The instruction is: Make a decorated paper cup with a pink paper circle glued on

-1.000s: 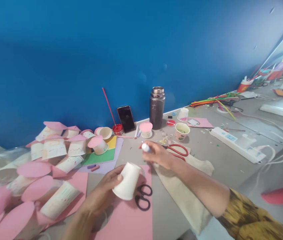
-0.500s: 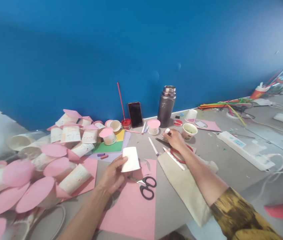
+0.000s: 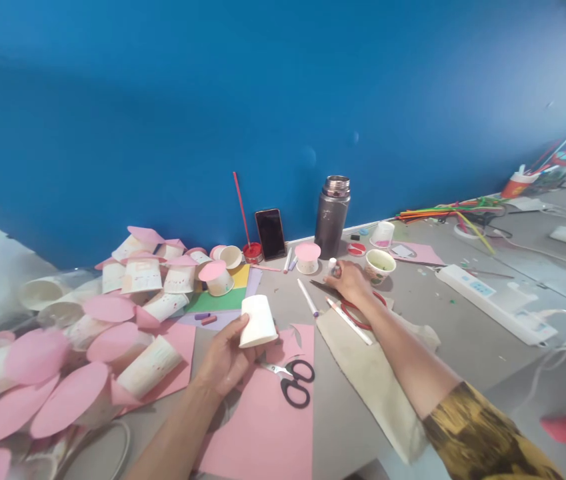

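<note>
A plain white paper cup [image 3: 258, 322] is gripped by its side in my left hand [image 3: 227, 353], tilted above the pink sheet. At the far side of the table, the fingers of my right hand [image 3: 353, 281] close around a small white-capped bottle [image 3: 332, 266]; its lower part is partly hidden. Red-handled scissors [image 3: 357, 311] lie under my right forearm. Below the cup, black-handled scissors [image 3: 297, 383] lie on pink paper [image 3: 263, 433]. A paper cup with a pink disc on top [image 3: 307, 257] stands left of the small bottle.
Many cups with pink discs [image 3: 107, 308] are piled at left. A dark flask [image 3: 333, 217] and a phone [image 3: 271, 233] stand by the blue wall. A patterned cup [image 3: 379, 265], beige cloth [image 3: 363, 373], markers [image 3: 307, 297] and a power strip [image 3: 493, 303] occupy the right side.
My right hand has shifted slightly, and the small bottle now shows upright at its fingertips. The cup in my left hand has turned a little, showing more of its side.
</note>
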A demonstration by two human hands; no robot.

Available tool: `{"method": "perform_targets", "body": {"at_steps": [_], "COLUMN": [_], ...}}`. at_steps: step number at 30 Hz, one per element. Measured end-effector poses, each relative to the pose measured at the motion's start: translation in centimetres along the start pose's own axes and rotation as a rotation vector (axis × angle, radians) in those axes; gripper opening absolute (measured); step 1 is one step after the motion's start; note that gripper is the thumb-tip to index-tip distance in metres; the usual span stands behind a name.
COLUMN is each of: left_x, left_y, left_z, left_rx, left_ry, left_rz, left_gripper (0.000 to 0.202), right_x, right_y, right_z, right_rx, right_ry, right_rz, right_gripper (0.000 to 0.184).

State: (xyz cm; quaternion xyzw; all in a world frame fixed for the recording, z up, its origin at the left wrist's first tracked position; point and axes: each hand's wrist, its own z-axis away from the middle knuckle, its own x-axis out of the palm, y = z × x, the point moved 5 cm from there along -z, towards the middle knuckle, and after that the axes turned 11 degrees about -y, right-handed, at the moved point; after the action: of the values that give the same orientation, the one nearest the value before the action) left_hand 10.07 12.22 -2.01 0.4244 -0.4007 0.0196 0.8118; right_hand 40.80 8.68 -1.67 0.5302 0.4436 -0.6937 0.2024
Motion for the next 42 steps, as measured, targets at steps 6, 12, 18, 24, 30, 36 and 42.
{"method": "perform_targets", "body": {"at_steps": [6,12,18,24,30,36,42], "left_x": [-0.6,-0.7,-0.6,-0.7,-0.5,-0.1,0.6], "left_y": [0.7,1.1,1.0,0.8,0.9,1.1,0.8], "left_z": [-0.3,-0.2,0.0,-0.2,-0.1,0.1,0.5], "left_rx": [0.081,0.143,0.121,0.111,0.099,0.111,0.100], "left_ry": [0.041,0.100,0.095,0.099,0.060,0.072,0.016], "left_rz": [0.083,0.093,0.078,0.088,0.125,0.108,0.065], "left_gripper": [0.035,0.033,0.032,0.027,0.029,0.032,0.033], "right_x": [-1.7,-2.7,-3.1,-1.3,0.5,-0.4,1.3], "right_y": [-1.6,-2.3,-2.2,-3.3,-5.6,-6.5,-8.5], "right_z": [3.0,4.5,5.1,4.0,1.6,-0.2,-0.9], "right_rx": [-0.074,-0.090,-0.163,-0.237,-0.351,-0.322,-0.316], "right_ry": [0.070,-0.034,-0.165,-0.122,-0.164,-0.233,-0.210], "right_rz": [0.061,0.088,0.170,0.188,0.270,0.352,0.357], "right_gripper": [0.023,0.031,0.036,0.024,0.030,0.020,0.035]}}
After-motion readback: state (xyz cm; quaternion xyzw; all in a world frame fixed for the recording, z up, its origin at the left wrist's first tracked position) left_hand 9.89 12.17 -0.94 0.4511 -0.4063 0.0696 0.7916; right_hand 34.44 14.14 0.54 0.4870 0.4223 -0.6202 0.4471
